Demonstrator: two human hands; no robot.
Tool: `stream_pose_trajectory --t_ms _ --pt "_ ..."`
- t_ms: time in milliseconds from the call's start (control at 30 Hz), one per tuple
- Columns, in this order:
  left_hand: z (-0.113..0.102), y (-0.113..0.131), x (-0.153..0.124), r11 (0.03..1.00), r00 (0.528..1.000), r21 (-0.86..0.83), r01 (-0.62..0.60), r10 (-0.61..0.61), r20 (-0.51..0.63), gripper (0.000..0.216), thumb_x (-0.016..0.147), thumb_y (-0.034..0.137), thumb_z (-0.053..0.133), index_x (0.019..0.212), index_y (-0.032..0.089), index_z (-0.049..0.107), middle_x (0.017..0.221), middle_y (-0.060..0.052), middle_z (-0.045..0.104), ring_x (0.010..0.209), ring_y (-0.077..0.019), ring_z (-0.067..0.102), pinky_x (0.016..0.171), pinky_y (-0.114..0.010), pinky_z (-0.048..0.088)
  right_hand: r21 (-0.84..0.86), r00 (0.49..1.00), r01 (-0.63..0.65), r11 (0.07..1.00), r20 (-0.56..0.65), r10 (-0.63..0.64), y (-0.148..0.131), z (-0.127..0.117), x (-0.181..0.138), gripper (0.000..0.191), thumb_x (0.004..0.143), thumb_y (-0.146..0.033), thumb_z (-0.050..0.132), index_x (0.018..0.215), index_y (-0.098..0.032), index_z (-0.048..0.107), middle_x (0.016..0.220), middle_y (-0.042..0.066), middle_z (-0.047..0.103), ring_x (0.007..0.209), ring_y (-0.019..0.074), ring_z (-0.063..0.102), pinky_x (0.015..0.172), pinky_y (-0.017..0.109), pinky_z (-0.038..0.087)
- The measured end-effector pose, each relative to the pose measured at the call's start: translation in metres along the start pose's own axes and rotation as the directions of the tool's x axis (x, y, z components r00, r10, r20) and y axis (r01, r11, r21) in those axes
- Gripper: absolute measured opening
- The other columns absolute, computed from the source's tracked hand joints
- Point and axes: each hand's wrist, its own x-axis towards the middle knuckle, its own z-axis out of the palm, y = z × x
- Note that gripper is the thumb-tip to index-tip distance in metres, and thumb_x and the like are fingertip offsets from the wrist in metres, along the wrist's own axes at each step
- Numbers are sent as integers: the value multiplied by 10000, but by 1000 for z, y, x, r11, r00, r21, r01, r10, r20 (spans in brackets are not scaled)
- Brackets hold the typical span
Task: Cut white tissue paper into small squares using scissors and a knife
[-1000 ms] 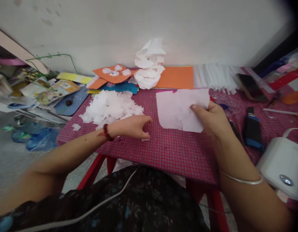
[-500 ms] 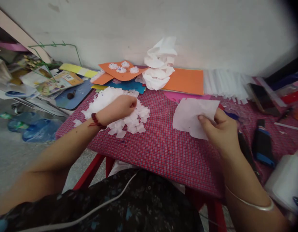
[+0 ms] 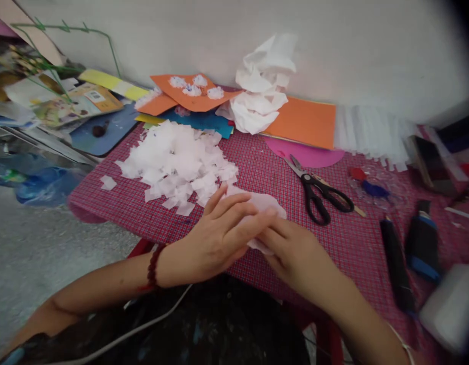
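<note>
A thin white paper sheet [image 3: 270,204] is between my two hands, low over the front of the table. My right hand [image 3: 295,251] is closed on its near edge, with the fingertips partly hidden. My left hand [image 3: 215,238] has its fingers stretched out across the paper, and they meet the right fingers. Just beyond my left hand spreads a heap of small cut white paper pieces [image 3: 177,157]. Black-handled scissors [image 3: 314,192] lie with blades parted to the right of the paper, over a thin wooden stick [image 3: 358,209].
Along the wall are orange card [image 3: 306,121], crumpled white paper [image 3: 257,96] and several white strips [image 3: 371,132]. White tufts [image 3: 192,90] sit on another orange sheet. Right of the scissors lie a black-and-blue tool [image 3: 422,241] and a white roll [image 3: 453,306].
My right hand has brought the paper sheet leftward and nearer to me. My left hand has come off the heap, its fist opened, to meet the sheet. The scissors have come into sight.
</note>
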Motion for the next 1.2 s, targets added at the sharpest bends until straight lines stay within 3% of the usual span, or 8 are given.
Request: stream_pose_trajectory --t_ms 200,300,400,533,733,933,1100,1200 --pt "11 -12 -32 993 998 -96 65 -63 17 297 841 127 600 1110 255 598 945 -15 636 976 -198 604 1197 -517 329 78 980 -15 997 200 -1 -4 5 3 238 885 -84 534 1035 -187 687 968 93 697 883 251 655 792 410 569" --pt "18 -18 -38 982 999 -187 34 -31 19 154 834 105 593 937 219 604 1023 -40 655 1039 -190 615 1179 -464 370 193 957 -83 978 290 24 10 -4 -1 427 877 -159 642 1295 -243 615 1252 100 666 1155 275 618 1005 468 505" --pt "21 -20 -41 964 995 -266 -22 47 89 181 847 108 581 1003 194 612 1174 -76 680 1156 -203 608 1165 -417 399 382 922 -167 909 386 7 30 -17 -8 755 843 -442 749 1507 -254 443 1504 135 524 1379 307 491 1140 506 394" --pt "20 -22 -41 957 961 -277 -87 154 231 386 873 161 577 1259 178 591 1308 -98 675 1234 -249 595 1140 -451 428 644 918 -326 692 390 69 47 -25 -12 994 863 -787 486 1635 -290 107 1682 120 251 1520 294 308 1184 514 318" --pt "21 -26 -41 945 962 -316 -86 162 221 436 815 87 589 1236 189 641 1336 -89 674 1276 -236 583 1158 -450 420 701 840 -525 483 335 428 55 -19 -8 947 943 -665 456 1564 -433 -219 1706 87 179 1444 267 451 979 458 528" --pt "25 -27 -41 944 975 -312 -105 160 155 283 898 121 570 1146 183 691 1270 -81 714 1201 -224 644 1111 -446 477 773 786 -615 155 616 48 84 -30 -33 1385 491 -844 757 1597 -274 150 1423 268 584 870 298 774 480 270 568" --pt "29 -26 -42 953 989 -293 -76 111 102 255 973 160 529 1178 176 679 1241 -82 728 1182 -195 660 1090 -408 499 829 830 -557 55 557 9 87 -32 -36 825 757 -444 830 1470 -276 449 1370 188 656 851 232 788 484 210 587" --pt "28 -26 -42 955 985 -282 -95 130 109 265 939 150 557 1176 168 674 1245 -94 724 1178 -212 662 1081 -423 506 834 836 -548 64 548 21 89 -29 -30 737 810 -320 805 1466 -282 471 1367 172 663 871 222 788 504 211 607"
